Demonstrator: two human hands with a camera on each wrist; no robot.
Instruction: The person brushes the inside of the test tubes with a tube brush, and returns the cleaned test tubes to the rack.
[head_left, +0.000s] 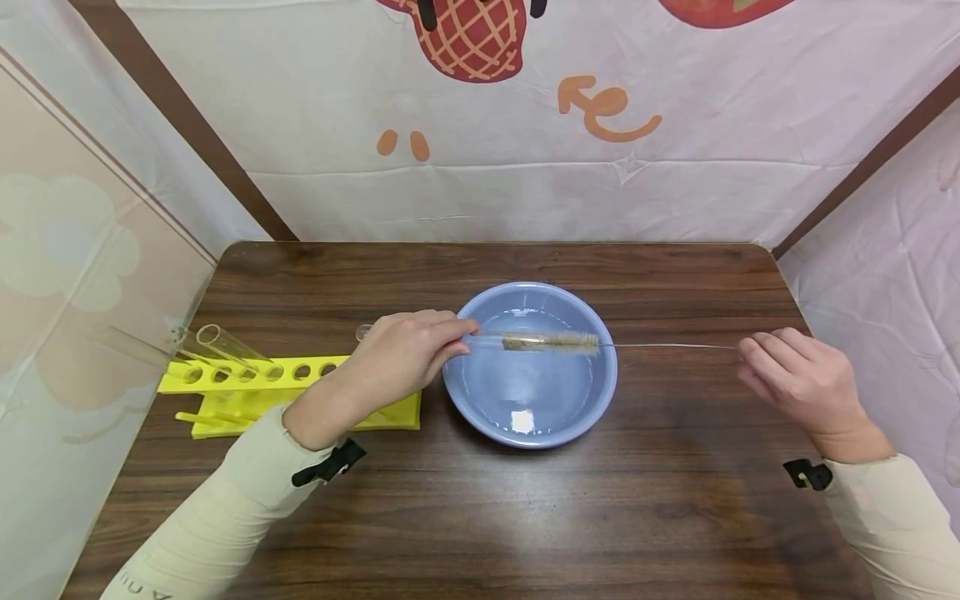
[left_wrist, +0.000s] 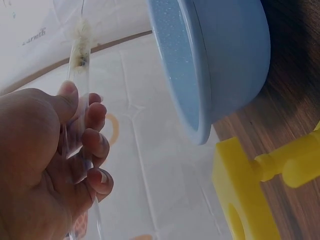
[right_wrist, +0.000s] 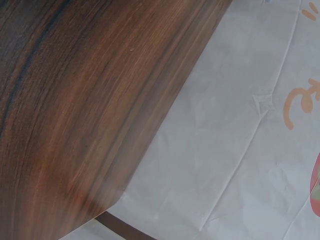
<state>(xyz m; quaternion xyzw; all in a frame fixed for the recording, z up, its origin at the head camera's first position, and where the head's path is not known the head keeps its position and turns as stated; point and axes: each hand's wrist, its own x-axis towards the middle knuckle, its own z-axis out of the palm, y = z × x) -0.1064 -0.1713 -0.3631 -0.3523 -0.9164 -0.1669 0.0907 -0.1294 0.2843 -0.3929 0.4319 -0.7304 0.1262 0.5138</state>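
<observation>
My left hand (head_left: 397,350) grips a clear glass test tube (left_wrist: 77,125), thumb on one side and curled fingers on the other. The tube lies level above a blue basin (head_left: 611,367) of water. A test tube brush (head_left: 577,342) sits partly inside the tube's mouth, its front bristles squeezed by the glass and its rear bristles fanned outside. From the bristles a thin wire handle (head_left: 667,345) runs right to my right hand (head_left: 798,379), which pinches its end. The right wrist view shows neither hand nor brush.
Left of the basin stands a yellow test tube rack (head_left: 176,379), partly behind my left forearm, with several glass tubes (head_left: 225,343) leaning in its holes. Everything rests on a brown wooden table (head_left: 525,517). A printed white cloth (head_left: 525,200) hangs behind the table's far edge.
</observation>
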